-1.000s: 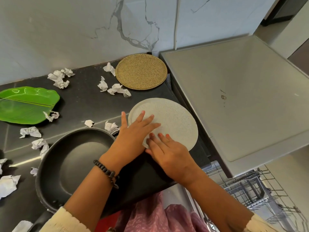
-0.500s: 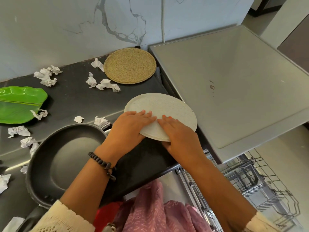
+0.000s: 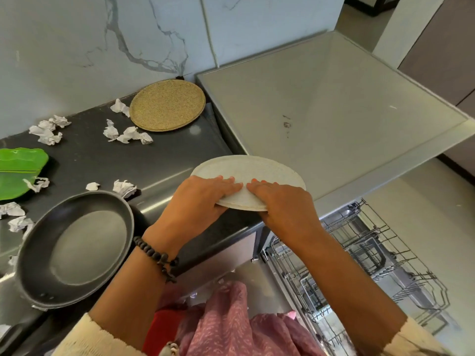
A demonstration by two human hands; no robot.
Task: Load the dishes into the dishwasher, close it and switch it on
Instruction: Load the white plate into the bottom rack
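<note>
On the dark desk (image 3: 159,160) sits an empty black pan (image 3: 74,249). Both the left hand (image 3: 203,195) and right hand (image 3: 285,204) grip a speckled white plate (image 3: 246,168) above the desk edge, beside the empty dishwasher rack (image 3: 359,255).

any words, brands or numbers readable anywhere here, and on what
None can be read.
Green leaf-shaped plate: faint raised marks near its top edge, too blurred to read.
White plate, gripped by the left hand and right hand: speckled, no text.
Frying pan, round woven mat and dishwasher top: no label or brand visible.
</note>
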